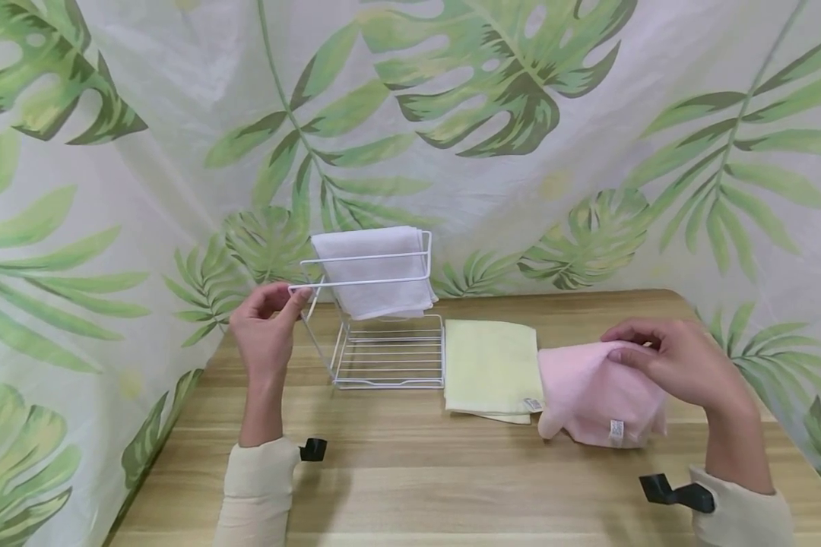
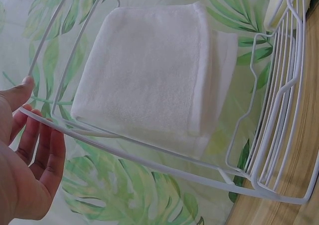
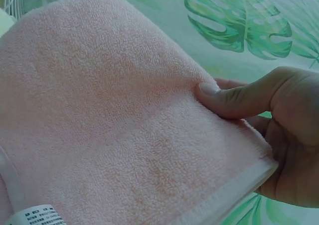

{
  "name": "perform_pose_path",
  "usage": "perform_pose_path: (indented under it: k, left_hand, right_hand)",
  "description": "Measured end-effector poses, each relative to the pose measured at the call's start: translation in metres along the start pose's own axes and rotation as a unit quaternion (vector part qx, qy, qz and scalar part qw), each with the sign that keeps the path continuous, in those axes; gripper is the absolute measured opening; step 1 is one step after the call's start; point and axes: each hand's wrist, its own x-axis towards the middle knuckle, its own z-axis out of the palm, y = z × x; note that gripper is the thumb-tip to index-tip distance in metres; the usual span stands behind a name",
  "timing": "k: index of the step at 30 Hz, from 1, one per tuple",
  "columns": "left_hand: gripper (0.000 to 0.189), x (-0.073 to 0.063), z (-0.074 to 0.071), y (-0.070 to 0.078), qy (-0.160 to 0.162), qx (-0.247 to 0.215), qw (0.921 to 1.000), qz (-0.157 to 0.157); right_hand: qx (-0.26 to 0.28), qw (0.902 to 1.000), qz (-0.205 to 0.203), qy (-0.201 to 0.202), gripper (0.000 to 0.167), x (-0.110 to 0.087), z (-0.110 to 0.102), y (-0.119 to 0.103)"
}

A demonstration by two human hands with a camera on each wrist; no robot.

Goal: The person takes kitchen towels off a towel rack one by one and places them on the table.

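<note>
A white wire rack (image 1: 388,385) stands on the table, and a folded white towel (image 1: 376,273) hangs over one of its upper bars. My left hand (image 1: 265,327) pinches the rack's upper left corner between thumb and fingers, as the left wrist view also shows on the wire (image 2: 149,160). A pink towel (image 1: 588,387) is pinched at its top edge by my right hand (image 1: 687,368), lifted so that it drapes down with its label facing me. In the right wrist view the thumb presses on the pink terry cloth (image 3: 109,85).
A folded pale yellow towel (image 1: 491,365) lies flat between the rack and the pink towel. The wooden table (image 1: 410,486) reaches back to a leaf-printed curtain (image 1: 479,205). Black camera mounts show at both sleeves.
</note>
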Motion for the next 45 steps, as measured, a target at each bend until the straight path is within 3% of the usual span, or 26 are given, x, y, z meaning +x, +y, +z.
perform_pose_path:
  k: [7, 13, 17, 21, 26, 35, 45]
  left_hand:
    - [0.026, -0.001, 0.004, -0.001, -0.008, -0.007, 0.9999, 0.007]
    - [0.026, -0.001, 0.006, 0.0, -0.013, -0.008, 0.9999, 0.007]
    - [0.025, -0.001, 0.004, 0.0, -0.009, -0.005, 0.9999, 0.006]
    - [0.025, -0.001, 0.001, 0.0, -0.005, 0.001, 1.0, 0.005]
    - [0.025, -0.001, -0.003, 0.001, -0.002, 0.006, 1.0, 0.003]
    - [0.025, -0.002, -0.005, 0.002, -0.002, 0.015, 0.9999, 0.001]
    - [0.024, -0.001, -0.005, 0.001, -0.006, 0.021, 0.9997, 0.006]
  right_hand:
    - [0.019, 0.9994, 0.024, -0.018, 0.011, 0.005, 0.003, 0.013]
    - [0.041, 0.999, 0.015, -0.015, 0.012, 0.011, 0.008, 0.031]
    - [0.026, 0.9994, 0.008, -0.023, 0.012, 0.02, 0.007, 0.04]
    - [0.002, 0.9991, 0.008, -0.042, 0.012, 0.03, 0.004, 0.047]
    - [0.015, 0.9967, 0.025, -0.076, 0.016, 0.046, 0.006, 0.058]
    - [0.051, 0.9894, 0.051, -0.126, 0.026, 0.066, 0.021, 0.092]
    - [0.041, 0.9914, 0.028, -0.121, 0.021, 0.087, 0.051, 0.118]
